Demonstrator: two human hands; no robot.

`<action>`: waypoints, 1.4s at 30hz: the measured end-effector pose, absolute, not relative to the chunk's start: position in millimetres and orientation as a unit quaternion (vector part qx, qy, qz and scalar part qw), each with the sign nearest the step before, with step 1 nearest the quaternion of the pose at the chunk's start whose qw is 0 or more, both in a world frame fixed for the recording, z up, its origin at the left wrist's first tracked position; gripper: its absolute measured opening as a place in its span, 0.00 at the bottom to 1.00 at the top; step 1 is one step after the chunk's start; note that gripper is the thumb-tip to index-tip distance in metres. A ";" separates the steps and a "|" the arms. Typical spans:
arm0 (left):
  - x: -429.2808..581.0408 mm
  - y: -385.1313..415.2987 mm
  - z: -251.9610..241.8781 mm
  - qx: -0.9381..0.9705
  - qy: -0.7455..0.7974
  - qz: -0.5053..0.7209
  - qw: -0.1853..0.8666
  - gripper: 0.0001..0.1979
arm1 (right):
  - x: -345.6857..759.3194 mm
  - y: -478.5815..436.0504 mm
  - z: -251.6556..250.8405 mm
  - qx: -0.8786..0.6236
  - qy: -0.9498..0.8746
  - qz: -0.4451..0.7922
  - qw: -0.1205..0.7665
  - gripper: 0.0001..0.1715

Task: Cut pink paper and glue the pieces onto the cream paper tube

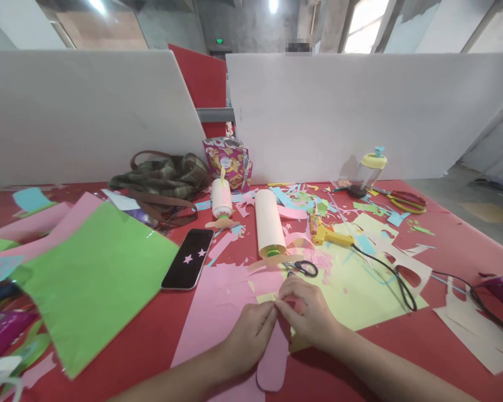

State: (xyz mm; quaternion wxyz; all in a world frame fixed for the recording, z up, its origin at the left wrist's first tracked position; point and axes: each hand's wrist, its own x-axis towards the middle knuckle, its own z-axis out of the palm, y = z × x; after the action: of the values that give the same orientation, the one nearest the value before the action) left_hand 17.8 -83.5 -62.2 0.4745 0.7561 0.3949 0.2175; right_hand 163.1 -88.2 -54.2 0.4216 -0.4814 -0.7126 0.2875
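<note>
My left hand and my right hand meet at the fingertips over the red table. Both pinch a small piece of pink paper, whose rounded strip hangs toward me. The fingers of both hands are closed on it. Under the hands lie a large pink sheet and a pale yellow sheet. Small black-handled scissors rest just beyond my right hand.
A phone with two pink stars lies left, beside a green sheet. A cream paper roll, a yellow glue gun with black cord, a small bottle, a plaid bag, and red-and-yellow scissors sit farther back among paper scraps.
</note>
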 end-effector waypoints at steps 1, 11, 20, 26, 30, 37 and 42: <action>17.9 -83.2 -61.8 0.753 0.399 0.219 0.476 0.19 | 163.5 -87.8 -54.7 -0.487 -0.710 0.287 0.419 0.05; 19.0 -84.0 -63.1 0.710 0.416 0.230 0.520 0.19 | 168.6 -83.9 -59.7 -0.492 -0.715 0.285 0.407 0.06; 18.6 -81.9 -63.4 0.687 0.416 0.252 0.539 0.17 | 171.3 -81.7 -61.4 -0.476 -0.733 0.268 0.405 0.08; 19.2 -82.5 -61.2 0.659 0.416 0.262 0.568 0.18 | 173.9 -80.5 -62.3 -0.454 -0.751 0.244 0.412 0.08; 20.5 -82.1 -57.8 0.613 0.413 0.248 0.626 0.18 | 176.0 -79.9 -64.4 -0.451 -0.756 0.230 0.414 0.09; 20.6 -81.9 -56.6 0.551 0.432 0.246 0.670 0.17 | 179.5 -76.8 -66.9 -0.442 -0.775 0.192 0.409 0.10; 21.1 -81.7 -57.6 0.524 0.435 0.252 0.687 0.16 | 182.6 -75.4 -67.9 -0.428 -0.794 0.176 0.395 0.09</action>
State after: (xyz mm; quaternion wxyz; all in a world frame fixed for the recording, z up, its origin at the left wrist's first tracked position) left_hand 21.1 -81.7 -57.6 0.6869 0.5244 0.4352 0.2525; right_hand 182.6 -75.4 -67.9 0.3950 -0.4279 -0.7937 0.1758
